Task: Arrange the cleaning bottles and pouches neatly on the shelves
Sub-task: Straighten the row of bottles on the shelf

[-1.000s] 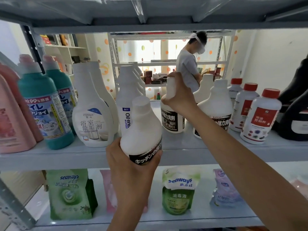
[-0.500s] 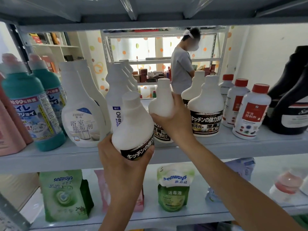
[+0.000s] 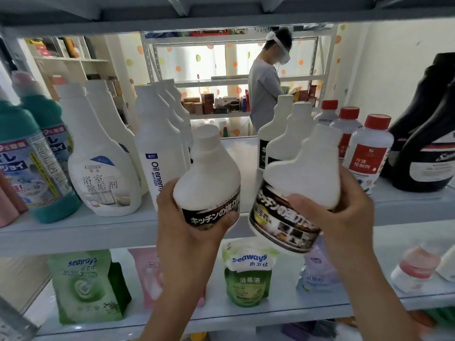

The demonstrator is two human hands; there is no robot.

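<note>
While both hands hang in front of the upper shelf, each has a bottle in its grasp. The left hand [image 3: 187,232] wraps round the base of an upright white plastic bottle with a black label band [image 3: 209,173]. The right hand [image 3: 344,217] curls round a matching second white bottle [image 3: 300,183], whose neck leans to the right. The two sit just beside each other, apart, in front of the pale grey upper shelf [image 3: 73,232] and clear of it.

Behind them a gap shows between the tall white spray-type bottles [image 3: 157,143] and two more black-labelled white bottles [image 3: 283,134], likely the spot for both. The rest of that shelf looks grouped by kind. On the lower shelf [image 3: 246,313], the green pouches [image 3: 248,274] stand unevenly spaced, so the job seems partly done.
</note>
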